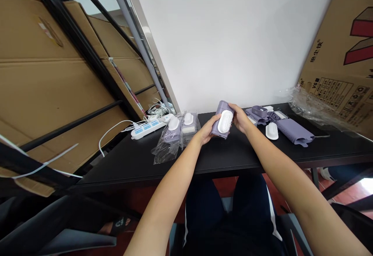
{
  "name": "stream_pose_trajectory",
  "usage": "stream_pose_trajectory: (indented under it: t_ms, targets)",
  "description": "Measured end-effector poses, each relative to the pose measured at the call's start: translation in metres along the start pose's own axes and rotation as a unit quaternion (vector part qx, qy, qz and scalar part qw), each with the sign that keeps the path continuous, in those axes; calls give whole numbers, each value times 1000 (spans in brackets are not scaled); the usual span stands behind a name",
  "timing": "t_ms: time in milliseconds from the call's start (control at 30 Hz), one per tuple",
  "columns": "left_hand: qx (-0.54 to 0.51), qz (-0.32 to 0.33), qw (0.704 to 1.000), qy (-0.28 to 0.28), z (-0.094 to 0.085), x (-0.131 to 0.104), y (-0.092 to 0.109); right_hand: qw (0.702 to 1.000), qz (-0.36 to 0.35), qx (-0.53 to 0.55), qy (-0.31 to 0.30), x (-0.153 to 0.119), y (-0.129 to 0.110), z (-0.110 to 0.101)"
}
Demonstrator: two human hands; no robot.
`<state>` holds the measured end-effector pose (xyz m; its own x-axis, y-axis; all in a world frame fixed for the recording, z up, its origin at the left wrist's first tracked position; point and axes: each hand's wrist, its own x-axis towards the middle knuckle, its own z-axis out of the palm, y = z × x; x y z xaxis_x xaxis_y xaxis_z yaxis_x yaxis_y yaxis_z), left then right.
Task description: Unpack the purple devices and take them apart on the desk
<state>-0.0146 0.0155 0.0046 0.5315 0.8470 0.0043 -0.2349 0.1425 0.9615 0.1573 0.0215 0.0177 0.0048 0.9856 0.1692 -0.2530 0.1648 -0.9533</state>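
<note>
Above the black table, a purple box-shaped case [223, 106] is held tilted between my two hands. A white oval brush head [225, 121] with bristles lies against its front face. My left hand [207, 130] grips the case's lower left side, thumb on the front. My right hand [239, 117] is closed around its right edge, with its fingers partly hidden behind. To the right lie a loose white oval brush head [272, 131], a purple perforated sleeve [295, 131] and several small purple parts [259, 111].
Two purple-and-white items [172, 129] in clear plastic bags lie left on the black table [134, 159]. Behind them is a white power strip [148, 129] with cables. Cardboard boxes [335, 65] flank both sides, with plastic film at right. A white wall rises behind. Another person's foot [118, 225] shows lower left.
</note>
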Motion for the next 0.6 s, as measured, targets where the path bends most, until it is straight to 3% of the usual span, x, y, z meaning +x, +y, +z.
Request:
stream_pose_trajectory:
  t_ms: [100,333,500,600]
  targets:
    - [-1,1,1000,15,0,4,-2,1000,-23,9,15,-1,0,3]
    - [-93,90,972,194,-11,13,6,986,-23,92,140,14,4,-6]
    - [-85,197,947,239,-16,16,10,990,-9,4,139,11,7,-5]
    - [-100,261,922,266,-20,20,10,992,17,-75,98,5,7,1]
